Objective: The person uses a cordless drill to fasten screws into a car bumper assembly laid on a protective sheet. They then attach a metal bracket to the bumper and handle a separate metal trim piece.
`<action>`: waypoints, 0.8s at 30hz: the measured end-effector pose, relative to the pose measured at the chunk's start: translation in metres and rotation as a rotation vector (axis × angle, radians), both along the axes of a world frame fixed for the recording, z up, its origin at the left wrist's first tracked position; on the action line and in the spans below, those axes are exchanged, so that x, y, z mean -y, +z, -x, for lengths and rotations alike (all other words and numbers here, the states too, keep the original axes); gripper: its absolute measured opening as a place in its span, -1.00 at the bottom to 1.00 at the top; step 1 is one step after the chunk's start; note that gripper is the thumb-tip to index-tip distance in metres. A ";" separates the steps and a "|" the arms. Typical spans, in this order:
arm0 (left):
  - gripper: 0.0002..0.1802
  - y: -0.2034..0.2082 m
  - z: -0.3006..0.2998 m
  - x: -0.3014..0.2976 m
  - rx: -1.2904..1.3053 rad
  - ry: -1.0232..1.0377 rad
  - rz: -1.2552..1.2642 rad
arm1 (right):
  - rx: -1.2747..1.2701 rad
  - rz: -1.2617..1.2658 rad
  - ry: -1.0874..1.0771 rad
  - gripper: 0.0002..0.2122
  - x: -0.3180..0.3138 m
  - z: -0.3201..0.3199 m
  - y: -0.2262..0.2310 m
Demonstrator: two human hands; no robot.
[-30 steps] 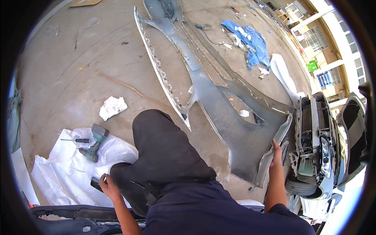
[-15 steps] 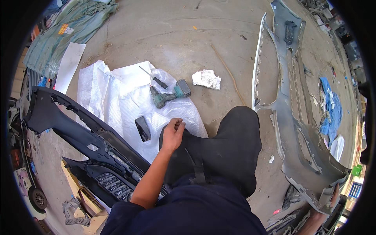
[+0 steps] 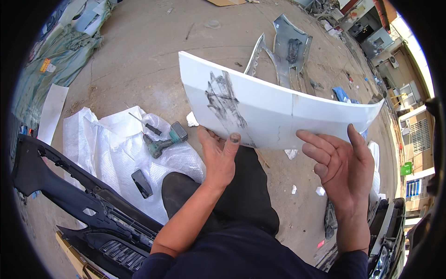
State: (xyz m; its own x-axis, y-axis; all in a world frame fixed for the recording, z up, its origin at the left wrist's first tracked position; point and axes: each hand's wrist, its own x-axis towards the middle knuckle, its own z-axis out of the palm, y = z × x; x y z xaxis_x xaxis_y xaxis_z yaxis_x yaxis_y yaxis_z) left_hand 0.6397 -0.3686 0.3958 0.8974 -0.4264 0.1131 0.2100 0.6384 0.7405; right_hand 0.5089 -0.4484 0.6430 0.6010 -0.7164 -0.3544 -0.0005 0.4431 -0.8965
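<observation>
A long white curved panel (image 3: 267, 109) with black smudges is raised in front of me. My left hand (image 3: 218, 158) grips its lower edge, thumb on the white face and fingers partly hidden beneath. Before the panel's lower edge is my right hand (image 3: 341, 167), palm toward me, thumb apart and fingers loosely bent; no grip shows. Beyond the panel rises the far end of a grey bumper cover (image 3: 283, 53); whether the two are one piece is hidden. On bubble wrap (image 3: 93, 135) at my left lie a cordless drill (image 3: 162, 142), a screwdriver (image 3: 153, 129) and a phone-like black slab (image 3: 141, 183).
A black bumper (image 3: 88, 200) with a grille lies close on my left. Green sheeting (image 3: 55, 60) covers things at the far left. White foam scraps (image 3: 291, 153) and a black bag (image 3: 331, 218) lie on the floor. Car parts (image 3: 388, 232) stand at the lower right.
The white panel has come up into view, and the bumper's near part no longer lies on the floor at right. My left hand has moved from my knee onto the panel. The view has shifted right.
</observation>
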 end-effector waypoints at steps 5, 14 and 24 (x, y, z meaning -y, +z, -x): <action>-0.07 0.021 -0.140 0.038 0.078 0.375 -0.111 | -0.019 0.666 0.363 -0.52 0.033 0.006 -0.017; -0.36 -0.098 -0.357 -0.078 -0.270 0.212 -0.302 | -0.268 1.229 0.214 -0.48 0.099 -0.020 -0.181; 0.29 -0.097 -0.173 -0.122 -0.146 0.269 -0.510 | -0.802 1.339 0.919 -0.02 0.045 -0.142 -0.337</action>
